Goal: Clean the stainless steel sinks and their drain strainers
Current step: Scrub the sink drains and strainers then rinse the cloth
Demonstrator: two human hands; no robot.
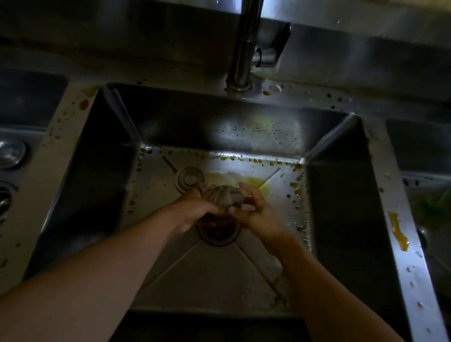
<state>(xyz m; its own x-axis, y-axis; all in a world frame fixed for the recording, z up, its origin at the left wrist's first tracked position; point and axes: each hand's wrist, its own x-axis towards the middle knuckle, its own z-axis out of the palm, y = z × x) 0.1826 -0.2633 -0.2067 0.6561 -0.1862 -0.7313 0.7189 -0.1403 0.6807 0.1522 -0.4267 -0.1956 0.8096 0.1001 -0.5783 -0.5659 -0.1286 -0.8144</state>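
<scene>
I see both hands, left hand [195,208] and right hand [256,212], with grip curled around the drain strainer [224,198], held above the drain opening [218,231] mid-sink. If wet fingers slip, it could drop toward the yellow residue [255,183] at one o'clock.

The sink [213,270] is brushed stainless steel, dully glossy, spattered with yellow-brown residue toward 1 o'clock. The faucet [247,40] at 12 o'clock is polished metal. The strainer [224,197] looks like ribbed, matt grey metal or plastic; which, I cannot tell.
</scene>
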